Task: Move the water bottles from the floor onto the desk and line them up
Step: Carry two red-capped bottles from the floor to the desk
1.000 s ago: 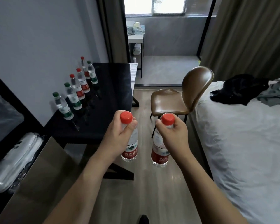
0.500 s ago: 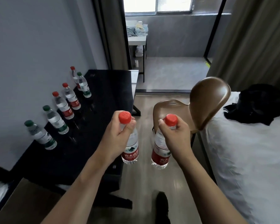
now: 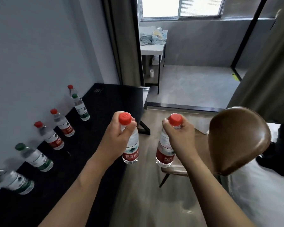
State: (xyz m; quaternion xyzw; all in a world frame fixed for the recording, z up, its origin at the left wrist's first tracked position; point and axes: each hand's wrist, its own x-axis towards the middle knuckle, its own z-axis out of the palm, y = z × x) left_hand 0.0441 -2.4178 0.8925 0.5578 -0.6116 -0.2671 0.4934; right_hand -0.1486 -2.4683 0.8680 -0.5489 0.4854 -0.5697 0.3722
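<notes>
At the near left, a green-capped bottle is standing on the black desk close to the grey wall, blurred in the frame. Beyond it, five more bottles are continuing the row along the wall: a second green-capped bottle, a red-capped bottle, another red-capped bottle, a third green-capped bottle, and a farthest red-capped bottle partly hidden behind it. All six are standing upright and apart from one another.

In the centre, both forearms are reaching forward. The left hand is gripping the left held bottle around its neck, fingers and thumb curled just under the red cap. This bottle is hanging upright over the desk's right edge. The right hand is gripping the right held bottle the same way, fingers curled round the neck below the red cap. That bottle is hanging over the wooden floor, just in front of the brown chair. The two held bottles are near each other, not touching, both with red labels.

To the right, a white bed is lying behind the chair. Farther off, a curtain is hanging beside a tiled area, where a small white table is carrying crumpled cloth beneath a window.
</notes>
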